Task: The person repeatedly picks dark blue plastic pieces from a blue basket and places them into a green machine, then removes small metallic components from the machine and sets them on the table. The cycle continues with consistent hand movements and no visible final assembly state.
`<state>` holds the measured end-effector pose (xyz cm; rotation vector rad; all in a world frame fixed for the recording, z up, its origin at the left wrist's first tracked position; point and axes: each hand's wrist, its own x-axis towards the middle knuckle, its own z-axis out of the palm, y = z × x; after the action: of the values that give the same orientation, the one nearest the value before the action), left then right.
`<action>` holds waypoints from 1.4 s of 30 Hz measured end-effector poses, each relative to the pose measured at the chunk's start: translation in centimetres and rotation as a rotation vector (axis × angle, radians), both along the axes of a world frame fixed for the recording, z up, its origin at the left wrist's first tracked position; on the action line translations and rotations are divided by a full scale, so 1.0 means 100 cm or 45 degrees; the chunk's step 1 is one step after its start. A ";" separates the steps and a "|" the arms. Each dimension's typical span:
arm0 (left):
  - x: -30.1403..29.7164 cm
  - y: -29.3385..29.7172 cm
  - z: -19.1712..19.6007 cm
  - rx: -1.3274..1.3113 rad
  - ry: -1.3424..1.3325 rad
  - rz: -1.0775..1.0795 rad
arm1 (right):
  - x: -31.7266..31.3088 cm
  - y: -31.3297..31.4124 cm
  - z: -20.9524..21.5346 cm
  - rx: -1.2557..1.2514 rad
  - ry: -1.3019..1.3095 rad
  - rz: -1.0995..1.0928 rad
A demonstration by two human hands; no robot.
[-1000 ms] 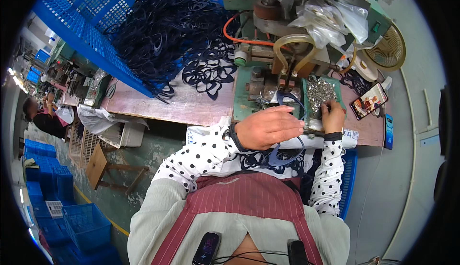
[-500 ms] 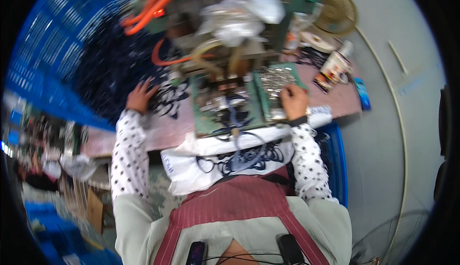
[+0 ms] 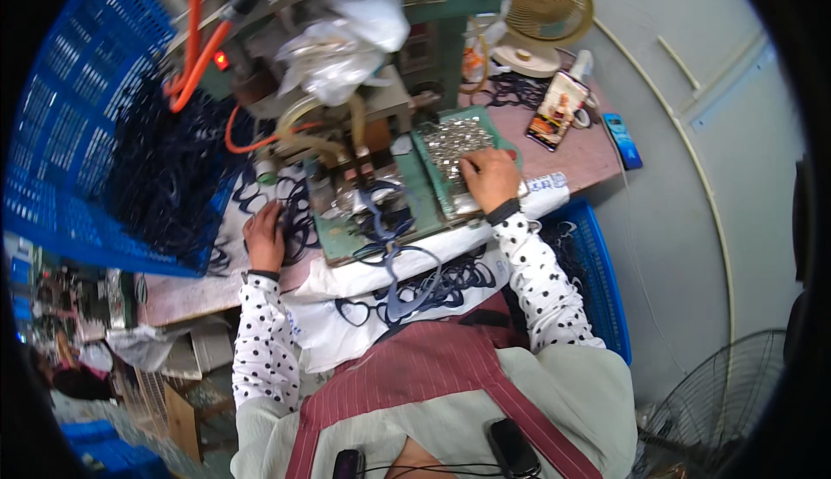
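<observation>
My left hand (image 3: 265,235) is low over the pink table, beside dark eyeglass frames (image 3: 299,219) on a white sheet. Its fingers are bent together; whatever they may hold is hidden. My right hand (image 3: 492,180) is at the green tray (image 3: 447,200) of small shiny metal parts (image 3: 454,143). Its fingertips are drawn in among the parts, and anything between them is too small to make out. Between my hands, a blue-grey eyeglass frame (image 3: 396,308) sits at the machine's fixture and hangs over the front edge. More dark frames (image 3: 450,293) lie on white sacking at my lap.
A blue basket (image 3: 69,124) heaped with dark frames stands on the left. The green machine (image 3: 480,12) with orange hoses (image 3: 197,29) rises ahead. At right are a small fan (image 3: 550,3), a phone (image 3: 558,109), a blue packet (image 3: 621,140) and a blue crate (image 3: 606,280) below.
The view has swung right, and the scene has sharpened. My left hand has come nearer the machine, and its spread fingers have drawn together. My right hand stays at the tray of metal parts.
</observation>
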<state>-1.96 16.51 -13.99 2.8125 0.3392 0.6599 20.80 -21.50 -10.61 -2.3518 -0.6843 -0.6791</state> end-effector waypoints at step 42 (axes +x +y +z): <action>0.028 -0.117 0.202 -1.433 -0.472 -0.448 | -0.087 0.090 0.065 1.128 0.993 0.726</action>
<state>0.84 4.86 6.22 1.5878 0.0783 0.6120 12.11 -12.46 -4.06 -1.3139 -0.4918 0.1973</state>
